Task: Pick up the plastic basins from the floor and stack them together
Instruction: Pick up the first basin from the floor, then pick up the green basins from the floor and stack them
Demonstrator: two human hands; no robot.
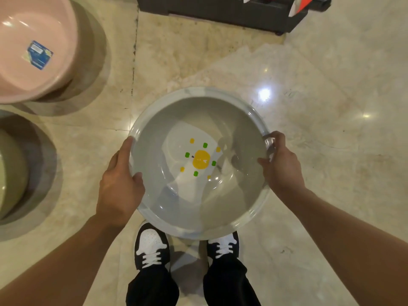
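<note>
A round grey basin with a white label bearing yellow and green marks is held in the middle of the view, above my shoes. My left hand grips its left rim, thumb inside. My right hand grips the right rim. A pink basin with a blue sticker sits on the floor at the upper left. An olive-green basin sits on the floor at the left edge, partly cut off.
The floor is glossy beige marble. A dark plastic crate or cabinet base stands at the top centre, with orange and white items on it. My two black-and-white shoes are below the grey basin.
</note>
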